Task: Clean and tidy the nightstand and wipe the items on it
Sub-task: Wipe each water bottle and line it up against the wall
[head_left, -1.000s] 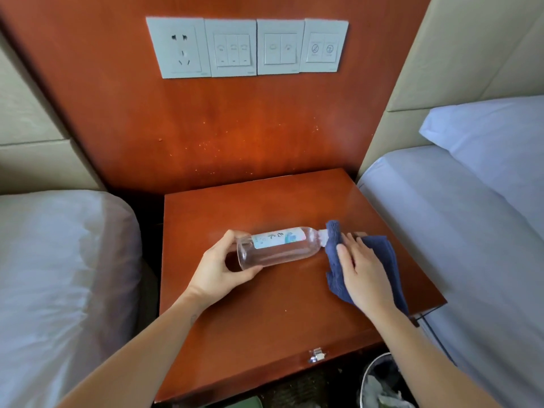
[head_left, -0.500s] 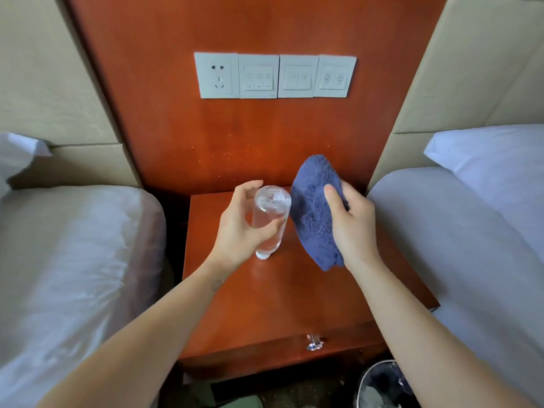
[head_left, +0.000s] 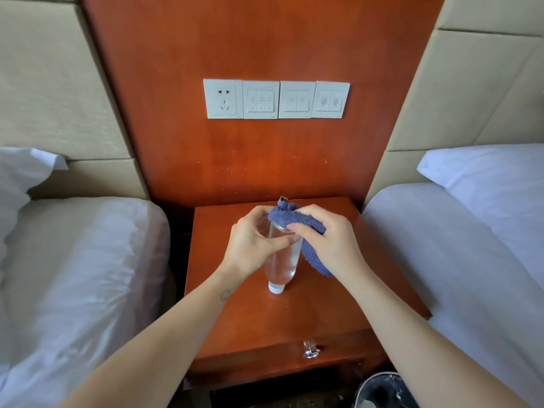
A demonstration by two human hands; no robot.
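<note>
A clear plastic water bottle point(head_left: 281, 262) hangs upside down above the wooden nightstand point(head_left: 309, 313), its white cap pointing down toward the top. My left hand point(head_left: 253, 245) grips the bottle near its base. My right hand point(head_left: 326, 240) holds a blue cloth point(head_left: 312, 231) pressed over the bottle's upturned base and down its right side. The bottle's label is hidden behind my fingers.
A white-sheeted bed point(head_left: 73, 284) lies to the left and another bed point(head_left: 477, 254) to the right, each close against the nightstand. A socket and switch panel point(head_left: 276, 100) sits on the wooden wall panel. The drawer knob point(head_left: 311, 350) faces front; a waste bin point(head_left: 382, 390) stands below right.
The bottle went from lying across the nightstand to held upside down in my left hand. My right hand lifted the cloth off the top and pressed it onto the bottle's base. The view pulled back.
</note>
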